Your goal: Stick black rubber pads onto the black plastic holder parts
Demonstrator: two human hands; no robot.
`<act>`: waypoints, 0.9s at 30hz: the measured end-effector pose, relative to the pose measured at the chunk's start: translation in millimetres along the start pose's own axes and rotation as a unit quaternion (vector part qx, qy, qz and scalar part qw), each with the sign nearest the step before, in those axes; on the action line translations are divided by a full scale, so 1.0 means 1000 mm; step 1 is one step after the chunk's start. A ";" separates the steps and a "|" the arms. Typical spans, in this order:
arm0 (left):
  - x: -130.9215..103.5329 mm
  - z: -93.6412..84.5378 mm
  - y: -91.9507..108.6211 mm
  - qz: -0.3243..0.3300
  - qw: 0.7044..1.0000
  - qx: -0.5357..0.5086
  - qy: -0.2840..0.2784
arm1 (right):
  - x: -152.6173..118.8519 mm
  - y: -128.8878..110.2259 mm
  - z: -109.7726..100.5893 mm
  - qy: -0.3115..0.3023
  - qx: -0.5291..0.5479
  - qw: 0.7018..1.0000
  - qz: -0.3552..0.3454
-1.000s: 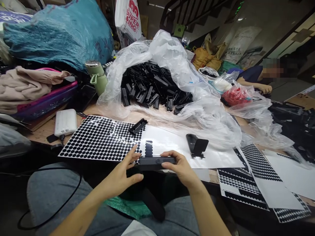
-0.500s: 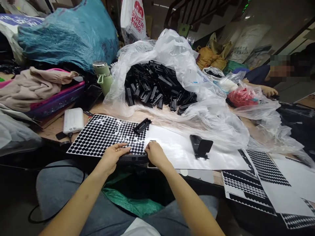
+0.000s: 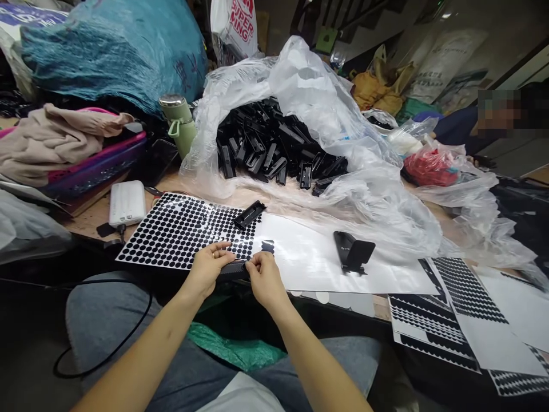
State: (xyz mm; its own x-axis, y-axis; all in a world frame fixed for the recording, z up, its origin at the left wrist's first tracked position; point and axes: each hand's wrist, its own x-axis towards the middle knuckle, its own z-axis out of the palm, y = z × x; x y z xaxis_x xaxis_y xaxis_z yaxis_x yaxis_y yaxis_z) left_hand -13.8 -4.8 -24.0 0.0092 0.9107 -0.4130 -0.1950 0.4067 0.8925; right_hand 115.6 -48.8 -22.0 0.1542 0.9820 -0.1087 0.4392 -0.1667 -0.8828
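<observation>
Near the front edge of the table, my left hand (image 3: 209, 266) grips a narrow black plastic part (image 3: 234, 270). My right hand (image 3: 263, 277) is closed at the right end of that part, thumb and forefinger pinched together; whether something small lies between them is hidden. Just beyond is a white sheet of black round stickers (image 3: 171, 229), with another black part (image 3: 249, 215) lying on its right side. A blank white sheet (image 3: 300, 252) extends to the right, bearing a black stand-like piece (image 3: 355, 252).
Behind the sheets, a clear plastic bag (image 3: 300, 68) holds many black parts (image 3: 274, 143). At left are a white power bank (image 3: 127, 203), a green bottle (image 3: 179, 126) and a basket (image 3: 98, 157). More sticker sheets (image 3: 467, 292) lie at right. A person sits at far right.
My right hand has moved left, closer to my left hand, uncovering a small black patch on the white sheet. The view has shifted slightly. The other person's hand is no longer clearly visible.
</observation>
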 end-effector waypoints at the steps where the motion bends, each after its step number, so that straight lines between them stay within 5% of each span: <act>1: 0.000 0.000 0.000 0.001 1.000 -0.001 0.003 | 0.000 0.000 0.000 -0.001 -0.003 1.000 -0.001; 10: 0.002 0.000 -0.007 0.019 1.000 0.018 0.012 | 0.005 -0.001 -0.004 0.018 -0.067 0.997 -0.025; 14: 0.004 0.001 -0.009 0.033 0.998 0.054 -0.015 | 0.038 0.005 -0.020 0.107 -0.186 0.975 0.056; 17: 0.007 0.001 -0.009 0.049 0.996 0.070 -0.018 | 0.056 0.009 -0.026 0.089 -0.246 0.961 0.094; 27: 0.014 0.001 -0.008 0.066 0.992 0.102 -0.041 | 0.051 0.012 -0.023 0.115 -0.208 0.967 0.087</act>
State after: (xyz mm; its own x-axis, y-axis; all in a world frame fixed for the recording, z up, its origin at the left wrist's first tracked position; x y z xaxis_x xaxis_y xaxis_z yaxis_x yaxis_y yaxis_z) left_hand -11.6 4.8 -36.3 0.0774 0.9566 -0.2808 0.0031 0.2814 0.9596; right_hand 148.6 -2.8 -27.8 0.4288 0.8987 -0.0919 0.7005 -0.3950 -0.5944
